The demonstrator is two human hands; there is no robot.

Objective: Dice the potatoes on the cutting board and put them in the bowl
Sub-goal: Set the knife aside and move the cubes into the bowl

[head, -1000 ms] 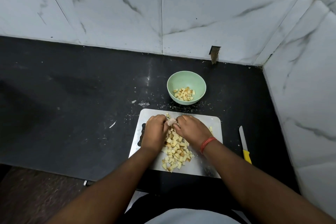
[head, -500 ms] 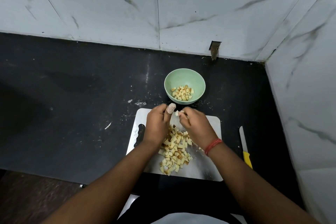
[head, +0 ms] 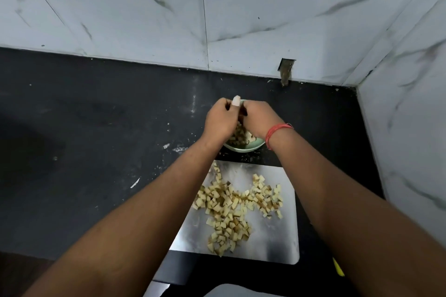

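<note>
My left hand and my right hand are pressed side by side over the green bowl, fingers curled down and cupped round scooped potato dice. Their palms are hidden. Some dice show in the gap beneath them, inside the bowl. A white wrap covers a left fingertip. Most of the bowl is hidden by my hands and wrists. On the steel cutting board, nearer to me, lies a loose pile of potato dice.
The yellow handle of a knife peeks out right of the board, under my right forearm. The black counter carries small scraps. Marble tile walls close the back and right side, with a small hole at the back.
Both hands lifted together off the board with a scoop of dice and moved forward over the bowl. The camera tipped nearer, and the pile on the board is now uncovered.
</note>
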